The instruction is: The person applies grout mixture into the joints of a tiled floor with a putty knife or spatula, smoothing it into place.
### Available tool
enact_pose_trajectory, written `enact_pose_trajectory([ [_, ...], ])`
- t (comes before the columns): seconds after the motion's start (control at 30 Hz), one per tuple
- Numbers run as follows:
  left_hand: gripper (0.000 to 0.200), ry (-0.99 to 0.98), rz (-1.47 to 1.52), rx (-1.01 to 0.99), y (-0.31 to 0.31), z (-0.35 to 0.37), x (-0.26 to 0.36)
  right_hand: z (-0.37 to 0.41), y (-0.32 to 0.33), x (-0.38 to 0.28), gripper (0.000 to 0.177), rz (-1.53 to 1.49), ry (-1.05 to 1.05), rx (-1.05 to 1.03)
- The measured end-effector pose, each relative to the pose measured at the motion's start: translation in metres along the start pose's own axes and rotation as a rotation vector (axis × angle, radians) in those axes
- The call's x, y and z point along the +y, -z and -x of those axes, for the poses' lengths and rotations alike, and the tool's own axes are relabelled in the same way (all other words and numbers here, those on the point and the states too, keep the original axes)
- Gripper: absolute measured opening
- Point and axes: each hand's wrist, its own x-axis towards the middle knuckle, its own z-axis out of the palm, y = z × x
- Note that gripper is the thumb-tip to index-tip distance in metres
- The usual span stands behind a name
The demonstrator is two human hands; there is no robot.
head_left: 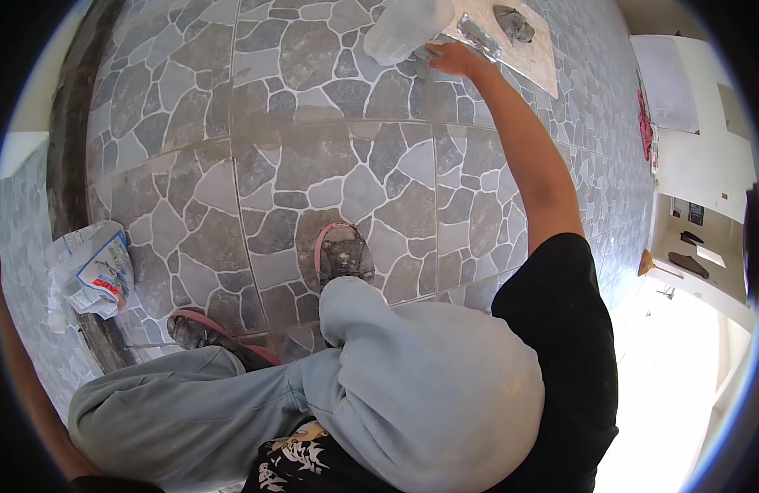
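Observation:
My right hand (452,60) reaches far forward, low over the stone-patterned tile floor (322,193). Its fingers are closed around something small and greyish that I cannot make out. Right beside the fingers is a cloudy, translucent plastic container or bag (404,33), partly cut off by the top of the view. Just beyond the hand lies a pale flat board (537,62). On it rest a shiny metal blade-like tool (479,37) and a dark grey lump (513,25). Only the forearm of my left arm (22,378) shows at the left edge; that hand is outside the view.
A crumpled white and blue plastic bag (100,267) sits at the left by a dark raised floor edge (71,123). My shoes (345,251) and bent knees are close below. Toward the right are a white wall (700,156), a red cloth (645,123) and a bright opening.

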Motion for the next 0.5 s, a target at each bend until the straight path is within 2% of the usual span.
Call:
enact_pose_trajectory([
  [0.03,0.041,-0.002,-0.001,-0.008,0.009,-0.006,-0.007,0.004,0.0,-0.001,0.065,0.003,0.003,-0.004],
  [0.1,0.04,-0.005,0.003,-0.02,0.029,-0.019,-0.023,0.026,0.003,-0.008,0.066,0.034,0.038,-0.231],
  [0.17,0.039,-0.011,0.02,-0.017,0.042,-0.022,-0.04,0.083,0.03,-0.042,0.067,0.042,-0.005,-0.387],
  [0.23,0.038,-0.014,0.008,0.015,0.028,-0.01,-0.035,0.127,0.016,-0.046,0.065,0.105,0.044,-0.396],
  [0.27,0.038,0.01,0.014,0.029,0.022,-0.007,-0.046,0.149,0.027,-0.059,0.064,0.104,-0.044,-0.475],
  [0.37,0.037,0.203,0.269,0.162,0.03,-0.003,-0.082,0.172,0.051,-0.084,0.067,0.234,0.033,-0.711],
  [0.43,0.036,0.329,0.543,0.29,0.027,0.004,-0.084,0.168,0.058,-0.107,0.069,-0.236,0.116,-0.495],
  [0.47,0.036,0.368,0.623,0.339,0.022,0.007,-0.081,0.155,0.074,-0.136,0.069,-0.225,0.149,-0.499],
  [0.5,0.036,0.394,0.674,0.377,0.014,0.008,-0.075,0.147,0.105,-0.182,0.068,-0.336,0.171,-0.433],
])
